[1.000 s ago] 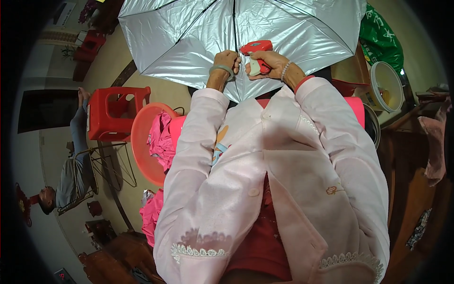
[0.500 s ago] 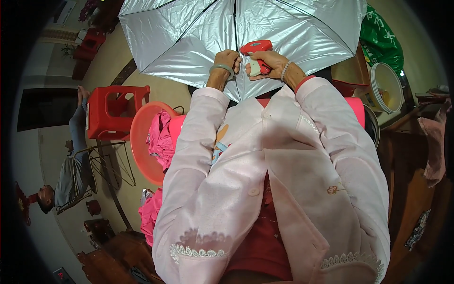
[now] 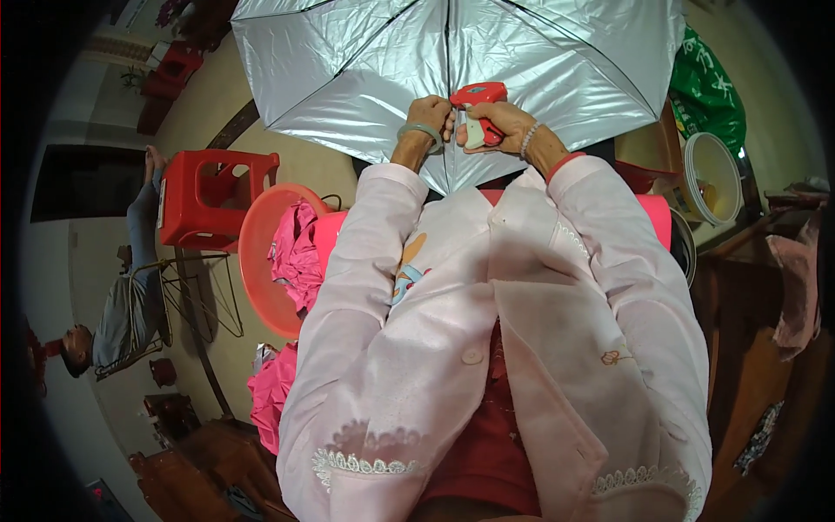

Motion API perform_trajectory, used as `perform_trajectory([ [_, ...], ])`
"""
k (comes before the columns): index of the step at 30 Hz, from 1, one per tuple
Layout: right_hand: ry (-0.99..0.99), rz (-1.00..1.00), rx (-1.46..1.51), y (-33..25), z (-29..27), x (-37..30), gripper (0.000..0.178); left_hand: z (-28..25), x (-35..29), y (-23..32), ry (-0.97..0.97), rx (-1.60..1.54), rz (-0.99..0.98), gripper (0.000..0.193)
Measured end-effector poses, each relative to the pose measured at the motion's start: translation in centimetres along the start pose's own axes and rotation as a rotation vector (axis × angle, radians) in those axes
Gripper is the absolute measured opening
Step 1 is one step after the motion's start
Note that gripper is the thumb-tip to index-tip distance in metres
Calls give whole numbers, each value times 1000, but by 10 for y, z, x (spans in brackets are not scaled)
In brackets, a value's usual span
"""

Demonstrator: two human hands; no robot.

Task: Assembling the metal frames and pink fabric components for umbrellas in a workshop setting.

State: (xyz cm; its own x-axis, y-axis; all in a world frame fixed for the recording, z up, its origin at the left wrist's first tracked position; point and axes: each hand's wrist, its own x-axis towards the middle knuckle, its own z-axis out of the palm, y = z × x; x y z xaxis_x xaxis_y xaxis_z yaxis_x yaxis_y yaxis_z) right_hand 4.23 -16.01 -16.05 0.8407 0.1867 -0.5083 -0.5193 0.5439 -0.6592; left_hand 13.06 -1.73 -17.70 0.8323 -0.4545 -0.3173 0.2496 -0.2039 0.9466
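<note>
In the upper middle of the frame, we are holding our hands over a silver, black-ribbed umbrella canopy (image 3: 374,91). Our right hand (image 3: 511,121) is gripping a red-and-white plastic handheld tool (image 3: 481,92), just right of a thin black rib (image 3: 448,43). Our left hand (image 3: 430,117) is forming a narrow, closed grip beside that rib; we cannot tell whether it is pinching cloth or rib. If that grip is slackening, the slick canopy could be slipping; if the tool is tilting, it could be snagging cloth or nipping our left hand.
</note>
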Motion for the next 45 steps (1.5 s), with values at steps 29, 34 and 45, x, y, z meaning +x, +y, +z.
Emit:
perform_trajectory([
  [29, 351, -556, -1131, -72, 28, -53, 32, -89, 63, 25, 125, 1053, 95, 22],
  [34, 705, -871, -1446, -98, 12, -80, 33, -155, 42, 74, 292, 1359, 141, 12],
  [45, 259, -353, -266, -61, -27, -43, 24, -45, 36, 68, -53, 1053, 244, 23],
])
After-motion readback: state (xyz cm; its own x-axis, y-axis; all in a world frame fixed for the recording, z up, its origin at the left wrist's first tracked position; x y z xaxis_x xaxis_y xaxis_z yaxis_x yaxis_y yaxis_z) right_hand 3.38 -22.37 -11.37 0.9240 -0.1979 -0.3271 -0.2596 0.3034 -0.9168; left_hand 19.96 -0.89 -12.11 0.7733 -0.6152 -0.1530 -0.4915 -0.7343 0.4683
